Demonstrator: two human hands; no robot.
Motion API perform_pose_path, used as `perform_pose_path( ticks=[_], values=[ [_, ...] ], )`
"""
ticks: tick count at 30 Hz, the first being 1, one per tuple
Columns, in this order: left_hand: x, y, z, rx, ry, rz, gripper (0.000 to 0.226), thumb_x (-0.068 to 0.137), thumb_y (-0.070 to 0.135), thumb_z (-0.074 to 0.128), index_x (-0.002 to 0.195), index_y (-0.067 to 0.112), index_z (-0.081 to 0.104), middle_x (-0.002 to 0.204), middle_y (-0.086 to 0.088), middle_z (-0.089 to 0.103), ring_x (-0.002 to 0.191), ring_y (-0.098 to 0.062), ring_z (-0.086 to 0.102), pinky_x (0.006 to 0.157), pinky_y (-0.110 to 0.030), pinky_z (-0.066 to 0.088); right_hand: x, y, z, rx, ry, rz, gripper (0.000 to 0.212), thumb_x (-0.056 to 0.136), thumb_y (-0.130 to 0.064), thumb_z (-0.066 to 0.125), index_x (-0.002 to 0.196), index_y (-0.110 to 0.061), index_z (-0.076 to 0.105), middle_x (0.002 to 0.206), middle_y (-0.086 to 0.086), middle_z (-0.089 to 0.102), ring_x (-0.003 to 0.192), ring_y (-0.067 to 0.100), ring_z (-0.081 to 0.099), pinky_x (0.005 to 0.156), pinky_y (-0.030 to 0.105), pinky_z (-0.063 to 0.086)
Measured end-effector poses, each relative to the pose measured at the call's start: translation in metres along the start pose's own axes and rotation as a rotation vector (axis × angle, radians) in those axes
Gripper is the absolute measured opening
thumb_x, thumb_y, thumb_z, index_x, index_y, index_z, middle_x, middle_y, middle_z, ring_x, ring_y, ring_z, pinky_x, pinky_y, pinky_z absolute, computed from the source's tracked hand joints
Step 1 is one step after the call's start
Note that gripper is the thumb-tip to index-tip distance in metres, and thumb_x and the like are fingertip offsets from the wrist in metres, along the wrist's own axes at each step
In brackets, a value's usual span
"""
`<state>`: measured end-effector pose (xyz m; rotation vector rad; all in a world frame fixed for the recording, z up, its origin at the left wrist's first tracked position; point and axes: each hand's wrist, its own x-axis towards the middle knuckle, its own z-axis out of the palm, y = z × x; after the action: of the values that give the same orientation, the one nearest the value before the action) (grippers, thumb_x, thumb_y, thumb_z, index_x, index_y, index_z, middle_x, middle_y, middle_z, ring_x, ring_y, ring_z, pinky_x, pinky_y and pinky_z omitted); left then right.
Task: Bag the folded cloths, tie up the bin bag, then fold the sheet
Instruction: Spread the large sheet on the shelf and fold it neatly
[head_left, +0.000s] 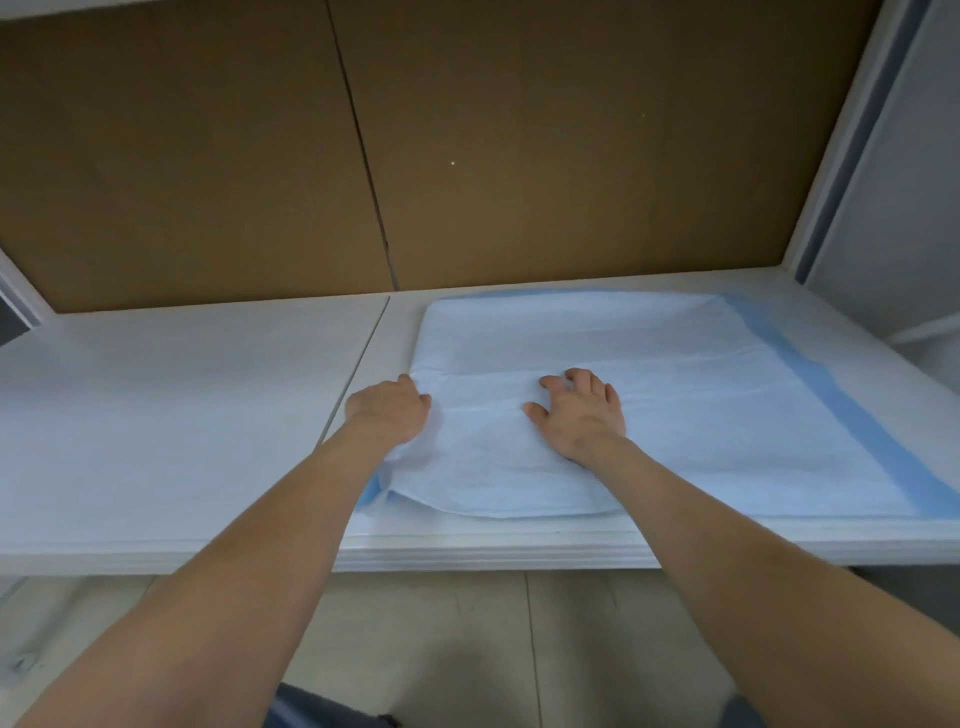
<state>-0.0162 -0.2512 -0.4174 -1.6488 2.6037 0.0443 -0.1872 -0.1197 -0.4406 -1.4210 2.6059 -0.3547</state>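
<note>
L hand (390, 415): fingers curled shut on the left edge of the sheet (649, 395), that edge slightly lifted; R hand (579, 413): fingers spread, flat, palm down on the cloth mid-sheet, gripping nothing. Sheet: pale blue w/ darker blue border, thin, soft, light, prob. limp; best taken at corners/edges. Loc.: right half of white table (171, 415), under both hands.

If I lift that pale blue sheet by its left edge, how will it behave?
Probably floppy: the sheet already bunches softly where the left hand gathers its edge. It looks thin and light, lying flat with faint creases. It may slide on the smooth white table unless the right hand presses down.
</note>
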Motion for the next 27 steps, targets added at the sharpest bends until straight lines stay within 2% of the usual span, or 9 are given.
perform_pose_path(
  ticks=[3, 5, 9, 12, 15, 18, 20, 24, 27],
  values=[
    [-0.002, 0.001, 0.002, -0.032, 0.004, -0.022, 0.052, 0.101, 0.044, 0.025, 0.133, 0.007, 0.04, 0.133, -0.016, 0.052, 0.12, -0.034, 0.051, 0.095, -0.038, 0.041, 0.0, 0.003, -0.009, 0.006, -0.061, -0.017, 0.055, 0.096, -0.053, 0.036, 0.145, -0.027, 0.033, 0.154, 0.007, 0.021, 0.144, 0.024, 0.017, 0.119, 0.039, 0.013],
    [-0.006, 0.0, 0.001, -0.061, 0.048, -0.039, 0.051, 0.101, 0.045, 0.027, 0.128, 0.005, 0.042, 0.129, -0.017, 0.054, 0.118, -0.034, 0.053, 0.091, -0.039, 0.043, -0.001, 0.006, -0.016, 0.023, -0.073, -0.018, 0.055, 0.095, -0.053, 0.04, 0.144, -0.026, 0.037, 0.152, 0.007, 0.026, 0.141, 0.026, 0.022, 0.117, 0.038, 0.02],
    [-0.02, -0.002, -0.006, -0.111, 0.152, -0.045, 0.042, 0.098, 0.039, 0.042, 0.124, 0.006, 0.042, 0.126, -0.015, 0.05, 0.113, -0.034, 0.055, 0.085, -0.041, 0.047, -0.01, 0.008, -0.023, -0.035, 0.025, 0.03, 0.049, 0.095, -0.048, 0.045, 0.137, -0.022, 0.046, 0.139, 0.008, 0.038, 0.13, 0.028, 0.033, 0.106, 0.038, 0.034],
    [-0.033, -0.001, -0.013, -0.202, 0.104, -0.077, 0.046, 0.094, 0.038, 0.052, 0.127, 0.007, 0.043, 0.127, -0.013, 0.05, 0.116, -0.032, 0.054, 0.089, -0.04, 0.047, -0.02, 0.006, -0.029, -0.036, 0.042, 0.05, 0.044, 0.095, -0.047, 0.046, 0.131, -0.022, 0.05, 0.133, 0.007, 0.041, 0.125, 0.027, 0.036, 0.098, 0.036, 0.038],
    [-0.045, -0.007, -0.016, -0.3, 0.025, -0.147, 0.047, 0.09, 0.037, 0.058, 0.122, 0.004, 0.047, 0.125, -0.013, 0.055, 0.116, -0.031, 0.054, 0.088, -0.037, 0.046, -0.031, 0.003, -0.034, 0.033, -0.033, 0.1, 0.045, 0.093, -0.047, 0.047, 0.129, -0.02, 0.052, 0.132, 0.008, 0.042, 0.123, 0.027, 0.041, 0.094, 0.037, 0.043],
    [-0.053, -0.017, -0.015, -0.405, -0.063, -0.16, 0.035, 0.087, 0.035, 0.063, 0.096, 0.002, 0.056, 0.105, -0.016, 0.065, 0.098, -0.033, 0.062, 0.079, -0.035, 0.053, -0.042, 0.005, -0.035, 0.059, -0.104, 0.139, 0.047, 0.094, -0.043, 0.047, 0.134, -0.019, 0.046, 0.132, 0.007, 0.045, 0.117, 0.028, 0.05, 0.091, 0.036, 0.046],
    [-0.06, -0.021, -0.014, -0.503, -0.128, -0.174, 0.036, 0.085, 0.035, 0.067, 0.076, 0.004, 0.05, 0.081, -0.013, 0.063, 0.08, -0.032, 0.062, 0.066, -0.032, 0.052, -0.048, 0.007, -0.035, 0.069, -0.131, 0.142, 0.047, 0.093, -0.041, 0.047, 0.135, -0.02, 0.044, 0.133, 0.007, 0.044, 0.114, 0.028, 0.053, 0.089, 0.035, 0.047],
    [-0.069, -0.021, -0.017, -0.665, -0.176, -0.235, 0.037, 0.077, 0.026, 0.076, 0.069, 0.006, 0.046, 0.07, -0.011, 0.056, 0.066, -0.027, 0.056, 0.062, -0.03, 0.045, -0.057, 0.006, -0.035, 0.112, -0.156, 0.129, 0.05, 0.09, -0.042, 0.051, 0.135, -0.02, 0.044, 0.134, 0.008, 0.041, 0.118, 0.03, 0.048, 0.097, 0.039, 0.045],
    [-0.07, -0.019, -0.02, -0.815, -0.191, -0.281, 0.03, 0.08, 0.014, 0.068, 0.068, 0.007, 0.042, 0.069, -0.011, 0.048, 0.06, -0.024, 0.047, 0.057, -0.029, 0.037, -0.059, 0.005, -0.038, 0.147, -0.172, 0.128, 0.051, 0.089, -0.043, 0.054, 0.134, -0.02, 0.046, 0.136, 0.008, 0.04, 0.122, 0.03, 0.045, 0.102, 0.041, 0.043]
  ],
)
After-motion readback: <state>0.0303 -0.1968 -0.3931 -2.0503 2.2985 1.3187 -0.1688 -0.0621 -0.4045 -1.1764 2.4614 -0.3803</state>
